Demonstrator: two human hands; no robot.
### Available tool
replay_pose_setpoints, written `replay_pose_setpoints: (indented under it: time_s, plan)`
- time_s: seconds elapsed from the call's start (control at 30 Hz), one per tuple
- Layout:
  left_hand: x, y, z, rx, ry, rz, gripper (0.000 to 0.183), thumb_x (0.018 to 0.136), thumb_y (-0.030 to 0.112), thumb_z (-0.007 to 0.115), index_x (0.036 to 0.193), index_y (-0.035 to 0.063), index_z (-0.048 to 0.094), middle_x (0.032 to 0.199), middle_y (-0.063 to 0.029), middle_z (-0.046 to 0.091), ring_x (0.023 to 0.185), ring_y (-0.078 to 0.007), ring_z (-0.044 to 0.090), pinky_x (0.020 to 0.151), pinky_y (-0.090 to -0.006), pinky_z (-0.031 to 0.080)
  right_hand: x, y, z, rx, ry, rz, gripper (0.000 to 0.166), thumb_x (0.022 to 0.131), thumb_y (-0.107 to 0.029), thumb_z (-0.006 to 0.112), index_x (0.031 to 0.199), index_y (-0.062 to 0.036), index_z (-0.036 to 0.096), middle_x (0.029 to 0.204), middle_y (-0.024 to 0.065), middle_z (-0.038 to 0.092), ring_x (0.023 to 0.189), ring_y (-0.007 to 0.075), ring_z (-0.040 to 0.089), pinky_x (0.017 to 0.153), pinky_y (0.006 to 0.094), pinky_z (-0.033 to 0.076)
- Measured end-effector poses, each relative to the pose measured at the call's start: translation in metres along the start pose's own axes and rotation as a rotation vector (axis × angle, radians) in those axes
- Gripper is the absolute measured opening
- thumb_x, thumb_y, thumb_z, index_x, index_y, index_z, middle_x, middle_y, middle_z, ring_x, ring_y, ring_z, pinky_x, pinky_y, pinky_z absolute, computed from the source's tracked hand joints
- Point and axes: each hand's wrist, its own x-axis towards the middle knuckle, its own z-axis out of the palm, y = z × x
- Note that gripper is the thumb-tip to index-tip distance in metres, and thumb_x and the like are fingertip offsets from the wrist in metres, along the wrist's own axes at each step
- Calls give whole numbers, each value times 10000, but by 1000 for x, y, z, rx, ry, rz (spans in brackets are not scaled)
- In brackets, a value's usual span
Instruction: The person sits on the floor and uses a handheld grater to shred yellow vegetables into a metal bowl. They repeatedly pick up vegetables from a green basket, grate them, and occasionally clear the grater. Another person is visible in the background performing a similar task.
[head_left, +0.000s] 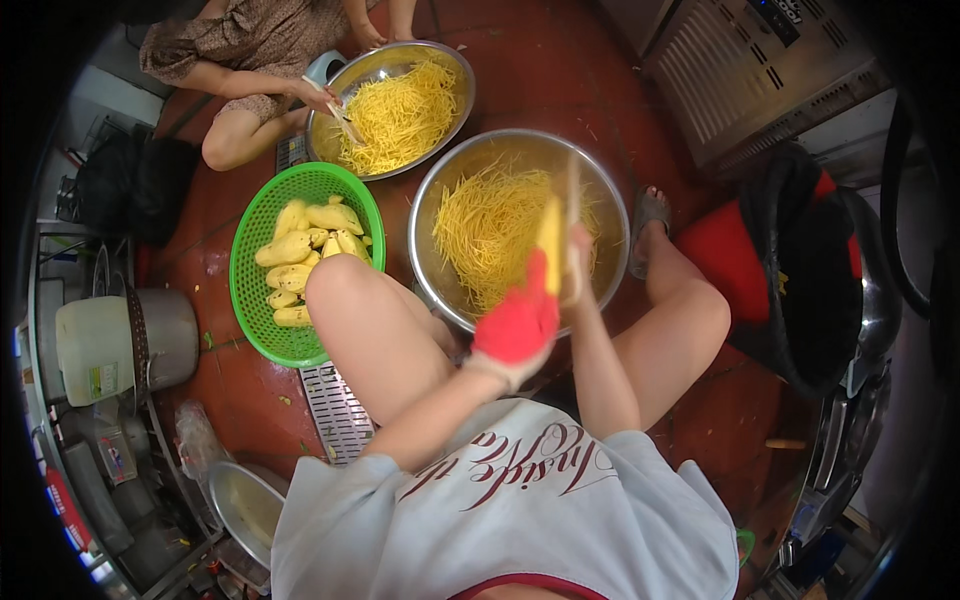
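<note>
My left hand (517, 319), in a red and white work glove, grips a long piece of peeled yellow produce (553, 240) above a steel bowl (424, 262). Beside it, my bare right hand (578, 259) is blurred and closed around a thin, pale, upright tool (574, 176). The blur hides the tool's exact kind, and I cannot tell whether it touches the produce. Thin yellow shreds (491, 225) fill much of the bowl, which sits on the floor between my legs. To its left, a green plastic colander (251, 311) holds several whole peeled yellow pieces (287, 249).
Across from me a person's hand (316, 97) holds a tool over another steel bowl (457, 124) of shreds. A floor drain grate (337, 412) runs below the colander. A red-and-black bin (712, 262) stands right; a steel pot (169, 337) and a metal basin (251, 510) lie left.
</note>
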Motion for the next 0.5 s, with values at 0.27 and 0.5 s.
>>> replay_pose_setpoints:
  time_s: [0.27, 0.5]
  plan:
    - [-1, -20, 14, 74, 175, 145, 590, 890, 275, 402, 1386, 29, 197, 825, -243, 584, 765, -376, 580, 696, -441, 453, 5, 12, -5, -123, 152, 8, 573, 765, -601, 509, 1008, -82, 485, 756, 61, 536, 601, 163, 572, 473, 278, 497]
    - [71, -44, -34, 78, 206, -219, 542, 904, 278, 356, 1359, 14, 225, 851, -257, 594, 759, -393, 589, 669, -461, 470, -36, 53, -12, -135, -133, 216, 495, 798, -545, 537, 1051, -124, 475, 776, 23, 534, 609, 123, 545, 473, 236, 456]
